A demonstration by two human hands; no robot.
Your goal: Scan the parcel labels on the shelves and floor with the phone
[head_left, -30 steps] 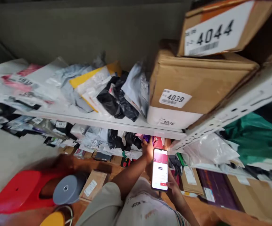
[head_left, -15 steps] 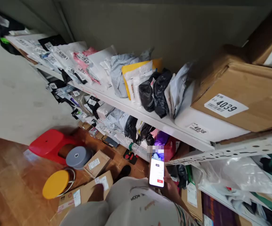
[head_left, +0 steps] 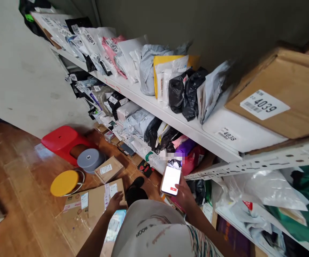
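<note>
My left hand (head_left: 115,201): loosely open, seemingly empty near the cardboard box (head_left: 96,199), no longer among the packets.
Smartphone (head_left: 171,176): lit, gripped in my right hand (head_left: 184,192).
Purple packet (head_left: 186,146): under the white shelf (head_left: 189,127), beyond the phone, now untouched.

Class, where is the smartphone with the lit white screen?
Head view, lower half, just right of centre: the smartphone is in the right hand, below-left of the red plastic parcel.

Open floor (head_left: 23,167) leftward, beyond cartons (head_left: 96,202), stools (head_left: 63,182).
</note>
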